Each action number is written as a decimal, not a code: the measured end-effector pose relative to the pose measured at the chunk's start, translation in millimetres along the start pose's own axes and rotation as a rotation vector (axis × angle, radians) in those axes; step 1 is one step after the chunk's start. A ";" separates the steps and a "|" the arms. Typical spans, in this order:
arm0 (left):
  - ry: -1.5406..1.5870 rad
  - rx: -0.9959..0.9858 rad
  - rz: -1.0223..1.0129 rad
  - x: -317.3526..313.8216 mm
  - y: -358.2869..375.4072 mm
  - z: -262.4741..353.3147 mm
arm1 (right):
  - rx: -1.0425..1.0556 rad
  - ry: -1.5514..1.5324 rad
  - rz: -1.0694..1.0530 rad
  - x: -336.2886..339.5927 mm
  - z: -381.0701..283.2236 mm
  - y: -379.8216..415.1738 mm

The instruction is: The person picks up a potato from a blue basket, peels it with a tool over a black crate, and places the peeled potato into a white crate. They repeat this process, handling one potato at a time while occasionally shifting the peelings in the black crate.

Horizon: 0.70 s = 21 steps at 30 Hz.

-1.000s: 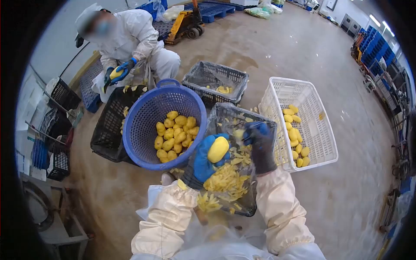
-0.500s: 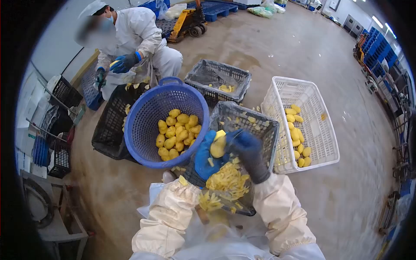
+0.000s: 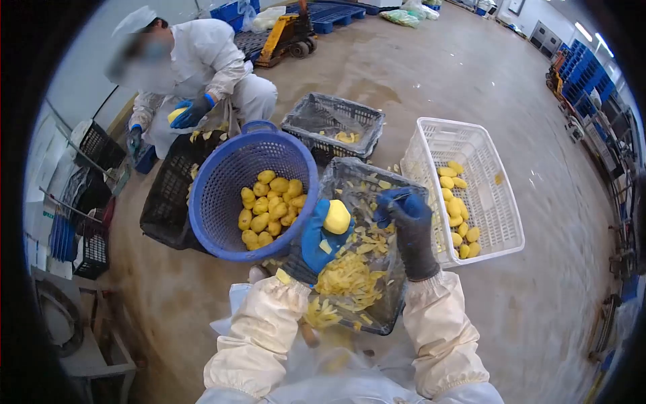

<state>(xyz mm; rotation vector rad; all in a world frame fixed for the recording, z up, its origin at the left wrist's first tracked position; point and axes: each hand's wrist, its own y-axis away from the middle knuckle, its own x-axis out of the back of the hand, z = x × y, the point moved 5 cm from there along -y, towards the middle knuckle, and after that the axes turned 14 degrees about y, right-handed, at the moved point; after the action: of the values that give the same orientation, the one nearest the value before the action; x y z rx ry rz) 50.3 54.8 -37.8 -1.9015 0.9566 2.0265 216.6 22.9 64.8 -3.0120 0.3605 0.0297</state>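
My left hand, in a blue glove, is closed around a peeled yellow potato; a scrap of peel clings to the glove. To its right is my right hand, in a blue and dark glove, raised with curled fingers apart from the potato. Whatever those fingers grip is too small to make out. Below both hands stands a black lined crate, with a heap of potato peelings at its near end. Left of my hands, a blue perforated basket holds several potatoes.
A white crate at the right holds several peeled potatoes. Behind stands another lined black crate. A co-worker crouches at the upper left, holding a potato over a black crate. A yellow pallet jack stands behind.
My right hand has moved up and away from the potato. The potato in my left hand has turned and now shows a broad pale yellow face. The co-worker's hands have shifted slightly.
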 end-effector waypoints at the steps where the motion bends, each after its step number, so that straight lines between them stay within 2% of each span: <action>1: -0.015 -0.038 0.007 0.9 -0.6 -1.6 | -0.001 0.043 -0.041 -4.0 8.0 1.9; 2: -0.030 -0.077 0.013 -0.4 -1.7 -3.2 | -0.001 0.085 -0.084 -11.1 9.3 4.6; 3: 0.183 0.021 -0.005 -3.6 -4.9 -11.9 | -0.026 0.127 -0.115 -17.5 8.8 10.4; 4: 0.179 0.028 -0.002 -5.4 -5.2 -15.8 | -0.028 0.126 -0.107 -17.5 13.5 10.1; 6: 0.104 0.044 -0.001 -7.5 -5.6 -22.6 | 0.135 0.320 -0.054 -13.2 26.9 5.9; 7: 0.164 0.097 0.070 2.3 -8.2 -22.9 | 0.124 0.252 0.112 4.3 36.2 -3.0; 8: 0.164 0.099 0.068 -4.5 -6.6 -23.6 | 0.126 0.253 0.114 15.4 25.7 -8.8; 10: -0.081 0.076 -0.154 -31.7 1.1 -22.4 | 0.016 -0.017 0.218 41.0 7.4 -12.4; 11: -0.437 -0.054 -0.153 -42.2 5.8 -14.4 | 0.003 -0.112 0.176 41.4 1.2 -11.9; 12: -0.441 -0.050 -0.156 -50.3 9.2 -15.9 | 0.006 -0.114 0.181 43.5 -2.9 -11.0; 14: -1.247 -0.385 -0.295 -73.3 16.6 -13.3 | 0.065 -0.027 0.181 47.3 -10.7 -7.7; 16: -1.197 -0.310 -0.281 -69.4 16.0 -13.1 | 0.022 -0.075 0.176 56.3 -11.7 -7.8; 18: -1.089 -0.313 -0.418 -74.9 18.7 -17.2 | -0.020 -0.124 0.168 58.9 -14.0 -5.4; 20: -1.086 -0.317 -0.456 -75.4 17.4 -20.5 | -0.002 -0.209 0.042 50.4 -21.7 0.0; 21: -1.076 -0.328 -0.489 -76.4 17.2 -22.3 | 0.000 -0.210 0.051 49.3 -26.3 2.6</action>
<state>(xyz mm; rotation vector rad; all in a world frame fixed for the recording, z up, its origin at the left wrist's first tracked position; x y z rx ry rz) 70.5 50.0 40.9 -0.7142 -0.1046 2.4166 264.1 5.9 89.1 -2.9611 0.4147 0.3463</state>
